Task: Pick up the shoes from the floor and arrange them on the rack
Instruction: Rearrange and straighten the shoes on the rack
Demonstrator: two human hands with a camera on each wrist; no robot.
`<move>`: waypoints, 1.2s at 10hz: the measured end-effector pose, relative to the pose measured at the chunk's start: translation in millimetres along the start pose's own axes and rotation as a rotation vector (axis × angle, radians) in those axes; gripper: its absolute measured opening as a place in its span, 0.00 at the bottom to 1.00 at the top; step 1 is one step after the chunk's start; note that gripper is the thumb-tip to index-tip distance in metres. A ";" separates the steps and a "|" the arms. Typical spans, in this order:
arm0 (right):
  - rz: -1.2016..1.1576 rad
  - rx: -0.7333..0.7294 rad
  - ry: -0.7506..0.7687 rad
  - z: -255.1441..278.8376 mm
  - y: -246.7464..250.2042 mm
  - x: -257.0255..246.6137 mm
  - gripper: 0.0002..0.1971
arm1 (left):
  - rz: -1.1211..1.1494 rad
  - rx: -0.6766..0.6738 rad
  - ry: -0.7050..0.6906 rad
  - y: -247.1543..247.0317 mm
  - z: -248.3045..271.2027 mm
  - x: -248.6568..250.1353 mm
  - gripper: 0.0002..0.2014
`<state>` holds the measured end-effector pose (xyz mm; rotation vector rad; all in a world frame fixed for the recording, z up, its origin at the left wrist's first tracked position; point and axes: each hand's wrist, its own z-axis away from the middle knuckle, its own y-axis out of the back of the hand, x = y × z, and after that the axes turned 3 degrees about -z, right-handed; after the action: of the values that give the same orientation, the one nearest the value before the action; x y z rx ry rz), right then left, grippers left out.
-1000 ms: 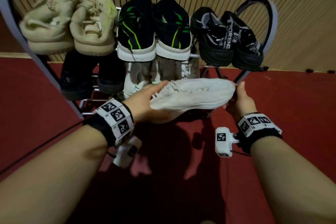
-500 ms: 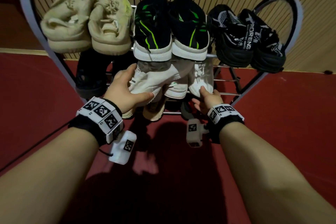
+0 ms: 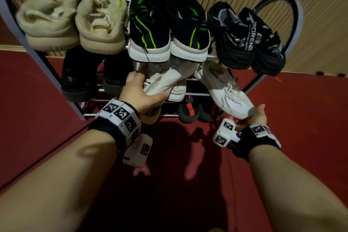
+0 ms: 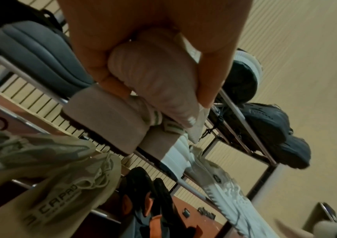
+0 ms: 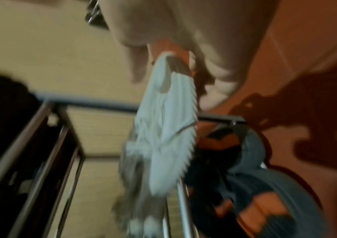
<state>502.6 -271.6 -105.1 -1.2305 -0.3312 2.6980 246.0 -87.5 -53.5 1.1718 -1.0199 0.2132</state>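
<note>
My left hand (image 3: 143,96) grips a white shoe (image 3: 165,83) on the middle shelf of the metal rack (image 3: 293,15). In the left wrist view its fingers (image 4: 212,64) and thumb curl round the end of that shoe (image 4: 155,75). My right hand (image 3: 253,117) holds the toe of a second white laced shoe (image 3: 229,94). This shoe slants out of the middle shelf to the right, laces up and heel under the top shelf. The right wrist view is blurred and shows fingers (image 5: 214,64) pinching the end of that shoe (image 5: 167,122).
The top shelf carries a beige pair (image 3: 75,15), a black and green pair (image 3: 167,24) and a black and grey pair (image 3: 246,37). Dark shoes (image 3: 81,77) fill the middle shelf's left. Dark shoes with red patches (image 3: 190,109) sit on the bottom shelf. Red floor (image 3: 301,109) surrounds the rack.
A second ago both hands held one white shoe sideways before the rack. Since then the left hand has pushed a white shoe into the middle shelf, and the right has swung right holding a laced shoe's toe.
</note>
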 end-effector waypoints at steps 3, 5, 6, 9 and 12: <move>-0.060 -0.134 -0.225 21.2 -42.0 35.9 0.24 | -0.085 0.020 -0.014 -3.4 -3.0 -0.8 0.30; 0.038 -0.051 -0.087 0.7 -48.5 33.4 0.26 | -0.127 -0.015 -0.015 -4.4 -4.4 -0.7 0.34; 0.103 0.003 0.002 11.0 -34.5 24.5 0.24 | -0.141 -0.056 -0.022 -0.5 -6.7 -3.4 0.38; 0.225 0.123 0.245 1.1 9.9 -12.6 0.26 | -0.203 -0.121 -0.003 4.0 -7.8 -0.5 0.39; 0.519 -0.203 0.327 31.2 -18.6 -0.6 0.22 | -0.205 -0.110 0.008 4.6 -3.1 4.5 0.37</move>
<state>480.2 -258.1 -79.9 -2.0296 -0.2747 2.8378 247.4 -84.4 -47.2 1.1649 -0.8870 -0.0002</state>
